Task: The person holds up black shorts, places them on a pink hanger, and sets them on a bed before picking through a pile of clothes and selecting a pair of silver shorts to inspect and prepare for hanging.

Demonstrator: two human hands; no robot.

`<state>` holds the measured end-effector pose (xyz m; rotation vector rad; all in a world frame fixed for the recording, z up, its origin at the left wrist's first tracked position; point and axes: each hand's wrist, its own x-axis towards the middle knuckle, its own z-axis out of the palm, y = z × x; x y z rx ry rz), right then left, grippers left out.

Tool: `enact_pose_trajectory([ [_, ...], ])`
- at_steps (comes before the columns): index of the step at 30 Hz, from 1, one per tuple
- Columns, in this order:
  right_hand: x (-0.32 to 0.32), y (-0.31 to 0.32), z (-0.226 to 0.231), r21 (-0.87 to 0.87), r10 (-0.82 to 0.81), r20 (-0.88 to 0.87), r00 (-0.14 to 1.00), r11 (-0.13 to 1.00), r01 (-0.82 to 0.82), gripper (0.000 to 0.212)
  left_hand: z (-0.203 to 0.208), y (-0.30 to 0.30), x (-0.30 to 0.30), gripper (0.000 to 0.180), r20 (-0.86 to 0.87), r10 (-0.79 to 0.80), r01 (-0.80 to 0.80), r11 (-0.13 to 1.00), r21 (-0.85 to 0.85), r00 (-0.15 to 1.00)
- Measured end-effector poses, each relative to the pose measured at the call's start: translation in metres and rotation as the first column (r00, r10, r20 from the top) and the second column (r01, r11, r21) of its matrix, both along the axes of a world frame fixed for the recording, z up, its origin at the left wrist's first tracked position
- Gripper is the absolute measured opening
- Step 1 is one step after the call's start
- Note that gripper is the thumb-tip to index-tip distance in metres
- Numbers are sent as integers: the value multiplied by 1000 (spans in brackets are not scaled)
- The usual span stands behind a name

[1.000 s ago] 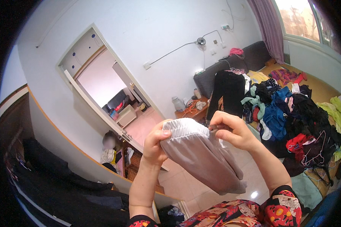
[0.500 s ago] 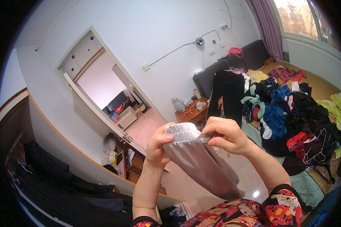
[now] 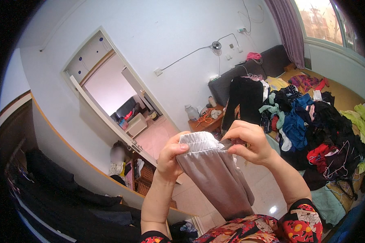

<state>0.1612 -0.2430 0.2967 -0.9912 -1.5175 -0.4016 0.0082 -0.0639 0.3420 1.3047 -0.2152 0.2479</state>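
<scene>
Both my hands hold up grey-brown elastic-waist pants (image 3: 219,180) in front of my body, folded narrow and hanging downward. Around the left end of the pale gathered waistband my left hand (image 3: 170,156) is closed, its thumb lying on the front. My right hand (image 3: 251,143) pinches the fabric at the waistband's right end between thumb and fingers. The lower end of the pants reaches my flowered top, and its tip is hidden there.
To the right, a bed carries a large heap of clothes (image 3: 300,125) with wire hangers (image 3: 338,164). Black pants (image 3: 243,95) lie at its near-left edge. A small wooden nightstand (image 3: 217,123) stands beside it. Dark clothes (image 3: 65,186) fill a wardrobe at left; a doorway opens beyond.
The pants hang straighter and narrower, their lower end swung slightly left. My right hand has shifted a little right and up, still pinching the waistband's end.
</scene>
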Motion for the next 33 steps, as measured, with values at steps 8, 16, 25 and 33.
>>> enact_pose_trajectory([
  [8, -6, -5, 12, 198, -405, 307, 861, 912, 359, 28, 3, -4, -1, 34, -27, 58, -55, 996, 71, 998],
  [16, -13, -7, 13, 264, -547, 371, 750, 837, 480, 24, 4, -6, -2, 35, -35, 70, -66, 992, 104, 997],
  [25, -14, -4, 11, 284, -565, 350, 747, 824, 490, 21, 3, -3, -2, 33, -29, 86, -82, 990, 112, 996],
  [33, -6, -7, 10, 237, -425, 224, 877, 897, 374, 27, 4, -4, -2, 31, -19, 94, -92, 991, 95, 995],
])
